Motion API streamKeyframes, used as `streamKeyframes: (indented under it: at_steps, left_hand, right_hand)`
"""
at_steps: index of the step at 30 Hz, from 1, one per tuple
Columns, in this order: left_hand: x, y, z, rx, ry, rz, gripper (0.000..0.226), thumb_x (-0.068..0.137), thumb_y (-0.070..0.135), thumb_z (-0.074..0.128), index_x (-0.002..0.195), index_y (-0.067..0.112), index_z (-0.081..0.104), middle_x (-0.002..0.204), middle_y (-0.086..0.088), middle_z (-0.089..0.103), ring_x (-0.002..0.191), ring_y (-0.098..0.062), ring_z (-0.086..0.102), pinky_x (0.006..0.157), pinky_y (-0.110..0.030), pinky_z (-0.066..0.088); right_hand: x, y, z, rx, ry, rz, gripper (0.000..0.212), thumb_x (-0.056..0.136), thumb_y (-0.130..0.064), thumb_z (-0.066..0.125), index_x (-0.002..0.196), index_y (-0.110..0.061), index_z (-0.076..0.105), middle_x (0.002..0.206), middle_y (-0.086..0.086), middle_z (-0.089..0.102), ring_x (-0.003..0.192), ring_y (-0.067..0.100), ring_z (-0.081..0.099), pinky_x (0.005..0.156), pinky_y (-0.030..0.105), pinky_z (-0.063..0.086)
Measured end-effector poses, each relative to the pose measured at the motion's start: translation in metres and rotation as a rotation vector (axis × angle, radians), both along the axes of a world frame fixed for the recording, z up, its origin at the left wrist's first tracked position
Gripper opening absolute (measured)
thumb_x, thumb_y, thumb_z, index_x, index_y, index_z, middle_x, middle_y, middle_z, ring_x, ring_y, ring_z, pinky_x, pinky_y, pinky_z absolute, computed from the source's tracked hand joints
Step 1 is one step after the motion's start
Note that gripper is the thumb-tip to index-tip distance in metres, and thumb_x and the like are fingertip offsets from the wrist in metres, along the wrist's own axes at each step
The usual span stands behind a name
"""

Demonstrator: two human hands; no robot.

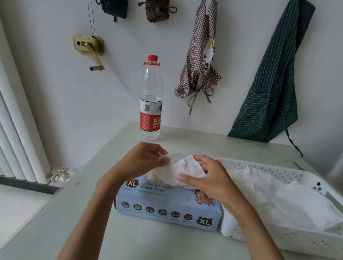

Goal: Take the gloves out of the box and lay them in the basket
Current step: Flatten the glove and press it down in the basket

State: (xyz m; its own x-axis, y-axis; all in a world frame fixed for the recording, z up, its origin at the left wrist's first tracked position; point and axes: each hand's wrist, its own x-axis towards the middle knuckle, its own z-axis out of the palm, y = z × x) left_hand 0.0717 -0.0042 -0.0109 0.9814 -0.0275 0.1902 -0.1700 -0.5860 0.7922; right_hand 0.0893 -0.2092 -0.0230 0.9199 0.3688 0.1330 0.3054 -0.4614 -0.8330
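The table (53, 221) edge runs diagonally from the near left to the far centre; beyond it on the left stand a radiator (13, 123) and its valve (60, 174). Bare tabletop lies open to the left of and nearer than the box.

A water bottle (151, 99) stands upright near the far table edge, well apart from the box.

The left hand (142, 160) reaches in from the near left, above the far left part of the box. Its thumb and fingers are curled and pinch the left end of a white glove (179, 168).

The box (165, 206) is light blue, marked XL, and lies centre on the table. The glove rises, crumpled, from its top opening.

The right hand (205, 177) reaches in from the near right, over the right part of the box. Its fingers are curled round the right side of the same glove, with the thumb on the near face.

The basket (287, 240) is white and perforated; its left wall stands just beside the right end of the box. White gloves in the basket (276, 196) lie piled inside
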Motion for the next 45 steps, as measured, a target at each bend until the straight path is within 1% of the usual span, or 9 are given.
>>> streamKeyframes:
  at_steps: [3, 8, 13, 18, 22, 26, 31, 37, 45]
  left_hand:
    - [0.002, 0.004, -0.002, -0.016, -0.056, 0.097, 0.013, 0.083, 0.028, 0.069, 0.091, 0.018, 0.07, 0.091, 0.003, 0.072, 0.085, -0.011, 0.068, 0.083, -0.035, 0.056]
    - [0.001, 0.005, -0.001, -0.093, -0.064, 0.124, 0.006, 0.081, 0.027, 0.072, 0.083, 0.022, 0.07, 0.084, 0.006, 0.072, 0.071, 0.0, 0.067, 0.06, -0.012, 0.049]
    - [-0.006, -0.006, 0.015, -0.18, -0.178, -0.058, 0.01, 0.08, 0.008, 0.072, 0.084, 0.017, 0.069, 0.085, 0.009, 0.073, 0.083, -0.004, 0.07, 0.076, -0.012, 0.051]
    - [-0.018, -0.014, 0.028, -0.095, -0.212, -0.189, 0.01, 0.079, 0.011, 0.073, 0.086, 0.015, 0.068, 0.085, 0.008, 0.073, 0.084, -0.002, 0.068, 0.083, -0.011, 0.048]
    - [-0.014, -0.017, 0.025, -0.144, -0.177, -0.227, 0.021, 0.079, 0.007, 0.072, 0.093, 0.015, 0.059, 0.093, 0.007, 0.073, 0.091, -0.006, 0.068, 0.086, -0.015, 0.049]
    - [-0.008, -0.02, 0.01, -0.061, -0.023, -0.348, 0.041, 0.081, 0.028, 0.074, 0.117, 0.018, 0.057, 0.114, 0.007, 0.065, 0.109, -0.007, 0.061, 0.097, -0.027, 0.048]
    - [-0.004, -0.024, 0.003, -0.151, 0.001, -0.217, 0.033, 0.084, 0.036, 0.065, 0.095, 0.005, 0.07, 0.091, -0.014, 0.07, 0.082, -0.022, 0.067, 0.075, -0.042, 0.054]
    - [-0.009, -0.03, 0.011, -0.226, -0.059, -0.218, 0.029, 0.079, 0.039, 0.072, 0.079, 0.01, 0.071, 0.072, -0.013, 0.067, 0.063, -0.016, 0.059, 0.058, -0.025, 0.044]
    - [-0.022, -0.057, 0.037, -0.448, -0.107, -0.234, 0.028, 0.084, 0.036, 0.061, 0.099, 0.014, 0.072, 0.097, -0.002, 0.073, 0.091, -0.013, 0.068, 0.085, -0.026, 0.053]
  right_hand:
    - [-0.001, -0.001, 0.004, 0.037, -0.155, -0.068, 0.025, 0.075, -0.038, 0.077, 0.097, -0.028, 0.07, 0.082, -0.022, 0.064, 0.071, -0.012, 0.056, 0.064, 0.004, 0.04]
    - [0.001, -0.022, 0.021, 0.119, -0.111, 0.094, 0.012, 0.072, -0.02, 0.081, 0.079, -0.023, 0.072, 0.088, -0.02, 0.071, 0.09, -0.004, 0.065, 0.087, 0.011, 0.045]
    - [-0.005, -0.023, 0.03, 0.058, 0.155, 0.167, 0.06, 0.065, -0.025, 0.085, 0.114, -0.029, 0.052, 0.096, -0.004, 0.075, 0.087, 0.009, 0.071, 0.08, 0.029, 0.057]
    - [-0.011, -0.012, 0.032, 0.066, 0.045, 0.185, 0.038, 0.071, -0.041, 0.076, 0.105, -0.028, 0.068, 0.097, -0.004, 0.07, 0.078, -0.002, 0.061, 0.069, 0.012, 0.049]
    - [-0.006, -0.021, 0.037, 0.141, -0.07, 0.131, 0.028, 0.068, -0.016, 0.082, 0.087, -0.021, 0.063, 0.093, 0.003, 0.071, 0.085, 0.01, 0.065, 0.08, 0.028, 0.05]
    - [-0.008, -0.031, 0.047, 0.235, -0.047, 0.104, 0.036, 0.074, -0.015, 0.078, 0.103, -0.031, 0.065, 0.09, 0.011, 0.072, 0.083, 0.021, 0.069, 0.075, 0.031, 0.055]
    - [-0.008, -0.049, 0.054, 0.213, -0.021, 0.067, 0.009, 0.075, -0.02, 0.075, 0.084, -0.02, 0.076, 0.089, 0.004, 0.074, 0.086, 0.016, 0.068, 0.078, 0.025, 0.053]
    - [-0.013, -0.065, 0.061, 0.234, 0.125, 0.171, 0.03, 0.071, -0.023, 0.071, 0.099, -0.012, 0.071, 0.092, 0.005, 0.075, 0.085, 0.018, 0.071, 0.068, 0.021, 0.055]
    - [-0.015, -0.052, 0.076, 0.55, -0.207, -0.095, 0.022, 0.086, -0.025, 0.063, 0.09, -0.004, 0.067, 0.076, -0.007, 0.068, 0.073, -0.001, 0.061, 0.068, 0.01, 0.048]
